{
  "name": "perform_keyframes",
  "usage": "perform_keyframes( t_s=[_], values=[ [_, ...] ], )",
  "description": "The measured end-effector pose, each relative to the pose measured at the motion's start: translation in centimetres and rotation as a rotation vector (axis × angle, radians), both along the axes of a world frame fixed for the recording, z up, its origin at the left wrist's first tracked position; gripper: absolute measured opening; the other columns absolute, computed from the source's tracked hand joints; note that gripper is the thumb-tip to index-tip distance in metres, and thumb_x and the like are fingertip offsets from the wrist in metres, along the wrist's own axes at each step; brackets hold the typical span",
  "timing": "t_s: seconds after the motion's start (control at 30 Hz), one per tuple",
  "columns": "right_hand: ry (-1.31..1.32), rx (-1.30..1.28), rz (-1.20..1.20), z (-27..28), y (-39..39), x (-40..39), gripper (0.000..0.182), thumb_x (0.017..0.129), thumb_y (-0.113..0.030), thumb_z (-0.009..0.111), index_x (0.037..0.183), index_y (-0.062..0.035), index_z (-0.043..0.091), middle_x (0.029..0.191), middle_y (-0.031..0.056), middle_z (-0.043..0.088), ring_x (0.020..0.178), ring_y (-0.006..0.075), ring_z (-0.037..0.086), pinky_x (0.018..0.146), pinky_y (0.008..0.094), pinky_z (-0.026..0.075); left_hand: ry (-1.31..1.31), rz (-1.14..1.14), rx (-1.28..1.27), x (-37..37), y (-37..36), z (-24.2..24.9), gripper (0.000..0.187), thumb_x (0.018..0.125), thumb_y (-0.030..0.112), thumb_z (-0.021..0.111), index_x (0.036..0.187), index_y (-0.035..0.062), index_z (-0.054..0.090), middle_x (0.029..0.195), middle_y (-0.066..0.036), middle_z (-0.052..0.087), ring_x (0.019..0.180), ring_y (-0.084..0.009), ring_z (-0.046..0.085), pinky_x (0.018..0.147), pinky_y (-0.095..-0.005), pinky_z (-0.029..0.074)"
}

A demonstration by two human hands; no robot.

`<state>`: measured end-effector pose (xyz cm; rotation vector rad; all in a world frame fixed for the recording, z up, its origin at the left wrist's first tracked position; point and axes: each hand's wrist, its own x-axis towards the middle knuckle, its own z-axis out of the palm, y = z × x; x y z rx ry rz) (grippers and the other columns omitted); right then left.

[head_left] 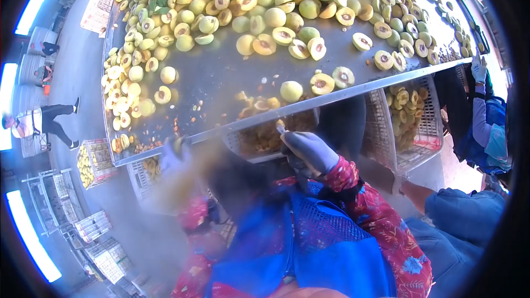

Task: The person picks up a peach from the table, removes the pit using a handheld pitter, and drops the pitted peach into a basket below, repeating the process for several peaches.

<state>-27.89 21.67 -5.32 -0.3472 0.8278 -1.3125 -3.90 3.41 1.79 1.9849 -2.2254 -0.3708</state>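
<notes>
Many halved yellow-green fruits (345, 16) lie heaped on a metal table (215, 83), most with brown centres showing. My right hand (312, 152), in a light glove, is closed just below the table's front edge, around a small tool (281, 127) whose tip points up. Its exact shape is hard to make out. My left hand (175, 157), gloved too, is blurred at the edge farther left; a greenish fruit piece seems to be at its fingers. Under the edge, between my hands, a crate (265, 137) holds more fruit pieces.
A crate of fruit (436, 132) stands below the table at right. Co-workers are at the right, one gloved hand (478, 69) at the table edge. Another person (41, 121) walks at far left. Stacked crates (107, 259) and a fruit crate (99, 160) stand on the left.
</notes>
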Motion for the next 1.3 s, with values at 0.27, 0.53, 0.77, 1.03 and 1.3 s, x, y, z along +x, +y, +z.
perform_keyframes(
  t_s=[0.27, 0.53, 0.77, 1.03, 1.3],
  values=[
    [1.194, 0.163, 0.077, 1.0, 0.5, 1.2, 0.024, 0.096, -0.024, 0.048, 0.101, -0.0013, 0.051, 0.083, 0.0283, 0.06, 0.077, 0.0426, 0.062, 0.067, 0.0533, 0.048, -0.094, -0.636, 0.01, -14.8, 0.7, -0.6, 0.056, 0.083, 0.046, 0.064, 0.12, 0.0048, 0.057, 0.115, -0.019, 0.062, 0.107, -0.0333, 0.061, 0.091, -0.0429, 0.048],
    [1.403, -0.141, -0.153, 0.6, 4.3, -1.6, 0.028, 0.094, -0.018, 0.051, 0.114, 0.0013, 0.053, 0.084, 0.0195, 0.06, 0.072, 0.0369, 0.064, 0.064, 0.0441, 0.05, -0.193, -0.949, 0.378, -23.8, -2.9, -5.6, 0.062, 0.076, 0.045, 0.069, 0.117, 0.0005, 0.056, 0.109, -0.019, 0.063, 0.105, -0.0339, 0.061, 0.092, -0.0425, 0.048],
    [0.971, 0.009, -0.189, 5.8, 1.3, -1.3, 0.024, 0.095, -0.02, 0.052, 0.108, 0.0006, 0.055, 0.075, 0.021, 0.063, 0.073, 0.0379, 0.064, 0.063, 0.0416, 0.049, 0.494, -0.948, 0.143, -13.7, -5.0, -9.1, 0.049, 0.084, 0.038, 0.065, 0.114, -0.0007, 0.057, 0.104, -0.018, 0.062, 0.098, -0.035, 0.06, 0.09, -0.043, 0.048],
    [1.187, 0.014, -0.217, 6.3, -0.4, 2.0, 0.023, 0.094, -0.02, 0.056, 0.098, 0.0012, 0.048, 0.068, 0.0248, 0.06, 0.065, 0.0428, 0.061, 0.056, 0.0515, 0.045, 1.424, -0.246, 1.186, -12.2, 2.6, -4.1, 0.068, 0.094, 0.059, 0.045, 0.118, -0.0033, 0.055, 0.105, -0.016, 0.066, 0.09, -0.0242, 0.066, 0.08, -0.0336, 0.056],
    [1.251, -0.08, -0.262, 4.2, -0.4, 4.1, 0.026, 0.095, -0.022, 0.054, 0.092, 0.0027, 0.049, 0.067, 0.0258, 0.058, 0.059, 0.0429, 0.059, 0.054, 0.0495, 0.045, 0.915, -0.541, 0.253, -11.3, 5.0, -6.9, 0.038, 0.091, 0.01, 0.056, 0.127, -0.0006, 0.052, 0.108, -0.018, 0.062, 0.09, -0.0291, 0.061, 0.079, -0.0391, 0.052]
  ],
)
